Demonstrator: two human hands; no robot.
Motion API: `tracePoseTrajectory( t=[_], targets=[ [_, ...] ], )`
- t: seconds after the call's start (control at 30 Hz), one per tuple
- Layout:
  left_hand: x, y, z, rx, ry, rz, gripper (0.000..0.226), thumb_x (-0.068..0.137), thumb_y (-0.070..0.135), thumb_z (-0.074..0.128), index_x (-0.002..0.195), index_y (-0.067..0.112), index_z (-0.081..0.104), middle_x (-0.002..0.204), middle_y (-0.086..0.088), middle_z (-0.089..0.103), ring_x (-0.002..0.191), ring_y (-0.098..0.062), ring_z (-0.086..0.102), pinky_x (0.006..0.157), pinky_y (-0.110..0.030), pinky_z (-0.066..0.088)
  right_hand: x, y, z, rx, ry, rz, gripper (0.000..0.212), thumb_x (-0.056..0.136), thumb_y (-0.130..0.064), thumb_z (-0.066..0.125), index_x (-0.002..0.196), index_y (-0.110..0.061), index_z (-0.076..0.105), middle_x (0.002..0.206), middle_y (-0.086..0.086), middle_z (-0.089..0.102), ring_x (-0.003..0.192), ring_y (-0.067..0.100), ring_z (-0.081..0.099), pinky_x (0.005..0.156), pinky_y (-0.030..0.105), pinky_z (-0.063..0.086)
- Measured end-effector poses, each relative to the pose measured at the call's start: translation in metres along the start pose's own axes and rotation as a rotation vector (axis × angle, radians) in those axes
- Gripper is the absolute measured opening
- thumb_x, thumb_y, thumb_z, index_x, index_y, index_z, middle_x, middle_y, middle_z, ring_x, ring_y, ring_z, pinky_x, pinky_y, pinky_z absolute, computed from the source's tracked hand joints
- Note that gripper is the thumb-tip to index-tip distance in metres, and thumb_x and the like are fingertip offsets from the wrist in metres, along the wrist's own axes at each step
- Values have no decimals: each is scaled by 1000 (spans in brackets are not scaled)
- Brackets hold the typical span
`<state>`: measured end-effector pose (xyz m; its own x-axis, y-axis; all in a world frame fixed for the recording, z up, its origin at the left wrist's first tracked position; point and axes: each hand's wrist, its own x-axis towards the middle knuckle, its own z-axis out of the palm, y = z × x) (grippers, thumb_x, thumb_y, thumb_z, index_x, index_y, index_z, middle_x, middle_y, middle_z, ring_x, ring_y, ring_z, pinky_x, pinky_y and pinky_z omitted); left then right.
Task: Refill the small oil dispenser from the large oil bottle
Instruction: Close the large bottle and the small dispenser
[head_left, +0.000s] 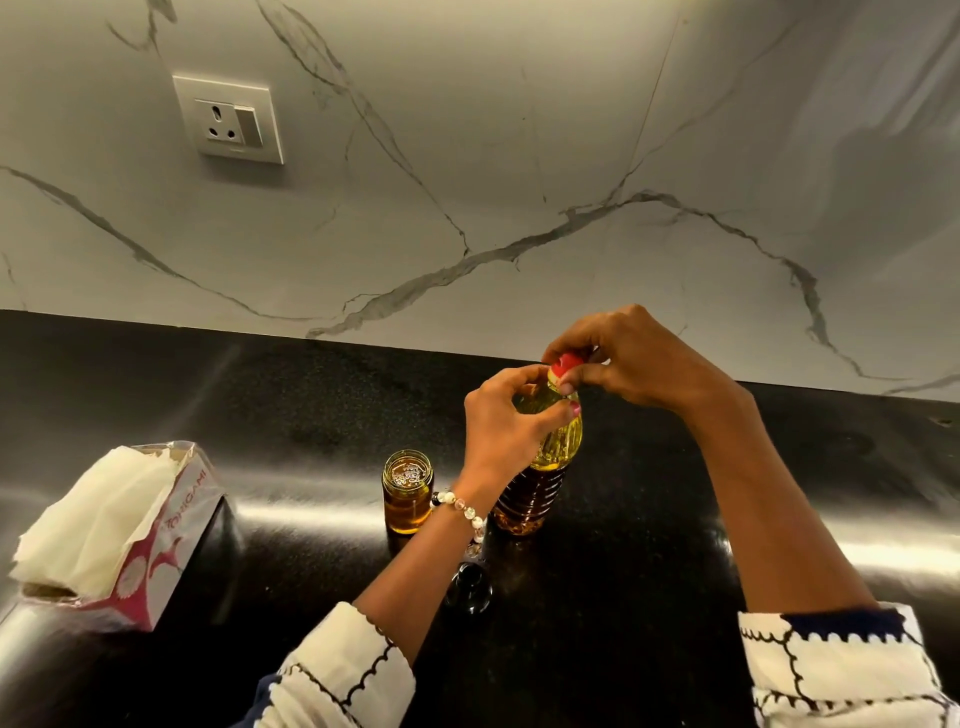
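The large oil bottle (540, 483) stands upright on the black counter (649, 493), clear plastic with amber oil low down and yellow near the shoulder. My left hand (506, 421) is wrapped around its neck. My right hand (631, 358) pinches its red cap (565, 364) from above. The small oil dispenser (408, 491), an open glass jar holding amber oil, stands just left of the bottle. A dark round lid (470, 587) lies on the counter in front of them, partly hidden by my left forearm.
An opened tissue box (119, 530) with white tissues sticking out sits at the left of the counter. A marble wall with a power socket (228, 119) rises behind the counter.
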<state>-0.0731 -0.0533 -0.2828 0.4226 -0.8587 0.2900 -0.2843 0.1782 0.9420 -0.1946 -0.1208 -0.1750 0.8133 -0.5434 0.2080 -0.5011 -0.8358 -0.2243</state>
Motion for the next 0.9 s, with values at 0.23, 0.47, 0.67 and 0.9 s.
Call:
tracePoseTrajectory(
  t=[0.23, 0.47, 0.67, 0.9],
  targets=[
    [0, 0, -2, -10, -6, 16, 44, 73, 27, 82, 114, 19, 68, 101, 6, 69, 93, -3, 64, 84, -23, 56, -1, 6, 5, -80, -1, -12, 35, 87, -25, 67, 117, -9, 65, 103, 11, 66, 85, 16, 56, 72, 20, 41],
    [2, -1, -1, -18, -16, 1, 43, 73, 27, 82, 113, 20, 68, 102, 5, 68, 94, -5, 64, 84, -24, 55, -3, 5, 12, -110, 26, -32, 29, 91, -18, 63, 116, -4, 65, 100, 16, 67, 84, 21, 59, 73, 23, 43],
    [1, -1, -1, -29, -17, 0, 41, 73, 27, 82, 112, 21, 68, 100, 6, 67, 93, -2, 63, 80, -16, 52, -3, 3, 15, -131, 68, -13, 31, 90, -26, 64, 107, -1, 68, 90, 15, 70, 73, 15, 56, 64, 14, 37],
    [3, -3, -1, -35, -23, -8, 47, 74, 27, 82, 118, 19, 66, 105, 4, 68, 99, -6, 63, 89, -27, 54, 8, 11, 29, -152, 133, -71, 42, 89, -48, 48, 98, -10, 62, 85, 9, 67, 72, 19, 59, 63, 30, 52]
  ],
)
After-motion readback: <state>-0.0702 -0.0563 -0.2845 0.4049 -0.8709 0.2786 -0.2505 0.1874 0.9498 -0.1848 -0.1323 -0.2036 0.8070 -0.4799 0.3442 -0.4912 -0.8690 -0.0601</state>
